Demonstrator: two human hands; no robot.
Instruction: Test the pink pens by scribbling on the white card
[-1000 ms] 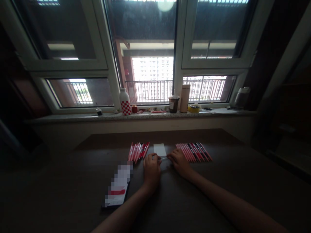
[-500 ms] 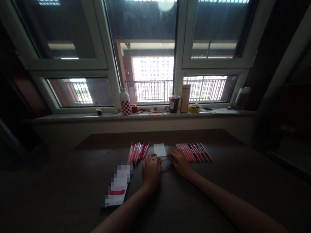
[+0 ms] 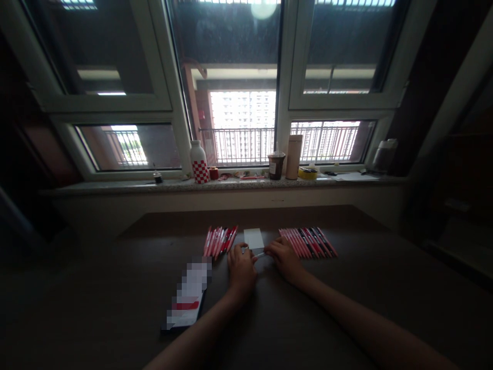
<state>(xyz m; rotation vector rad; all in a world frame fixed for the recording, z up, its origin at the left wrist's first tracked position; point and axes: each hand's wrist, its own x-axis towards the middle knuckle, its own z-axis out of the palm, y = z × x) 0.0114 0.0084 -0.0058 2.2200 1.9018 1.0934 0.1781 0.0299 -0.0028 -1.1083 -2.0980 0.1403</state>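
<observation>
Both of my hands rest on a dark table (image 3: 346,308) and meet over one thin pen (image 3: 260,254). My left hand (image 3: 241,270) is curled around its left end. My right hand (image 3: 284,259) pinches its right end with closed fingers. Just beyond the hands lies a small white card (image 3: 253,238). A bunch of red and pink pens (image 3: 220,240) lies to the left of the card. A longer row of pink, red and dark pens (image 3: 308,241) lies to its right, next to my right hand.
A phone or flat box (image 3: 187,300) lies on the table by my left forearm. On the windowsill (image 3: 115,186) stand a red-checked bottle (image 3: 199,162), a dark cup (image 3: 276,165), a tall beige tumbler (image 3: 293,156) and a tape roll (image 3: 307,172).
My left hand's fingers have shifted slightly on the pen. The pens, the card and my right hand stay where they were.
</observation>
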